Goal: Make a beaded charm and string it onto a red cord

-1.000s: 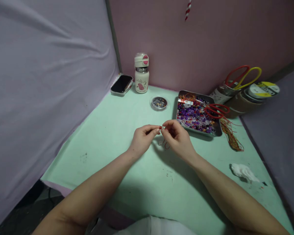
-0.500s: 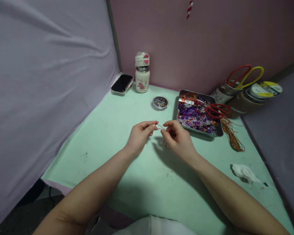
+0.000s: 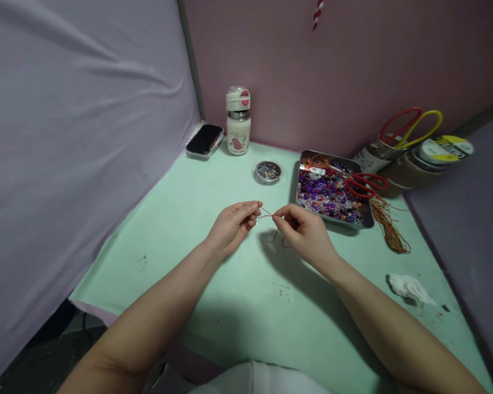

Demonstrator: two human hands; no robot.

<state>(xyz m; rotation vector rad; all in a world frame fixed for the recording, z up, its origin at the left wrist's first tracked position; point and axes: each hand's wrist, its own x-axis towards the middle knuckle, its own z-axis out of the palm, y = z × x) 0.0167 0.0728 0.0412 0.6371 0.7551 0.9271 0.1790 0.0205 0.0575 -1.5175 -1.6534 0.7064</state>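
Note:
A thin red cord [image 3: 266, 210] runs between my two hands above the middle of the table. My left hand [image 3: 239, 221] pinches one end of it between thumb and forefinger, where a bit of red shows at the fingertips. With thumb and forefinger closed, my right hand [image 3: 299, 227] grips the cord a short way to the right. Below that pinch a loose tail of cord hangs down and curls close to the tabletop. Whether a knot or bead sits at the left fingertips is too small to make out.
Beyond my right hand stands a metal tray [image 3: 332, 220] of mixed beads, with red scissors [image 3: 365, 186] on it. A round clear case [image 3: 268, 172], a bottle [image 3: 238, 134], a phone [image 3: 205, 139], a bundle of cords [image 3: 394, 232], a jar [image 3: 419, 164] and a crumpled tissue [image 3: 411, 288] lie around.
My left thumb has moved up onto the forefinger tip, covering most of the red piece there. The right fingers have closed more tightly on the cord, and its loose tail has shifted slightly.

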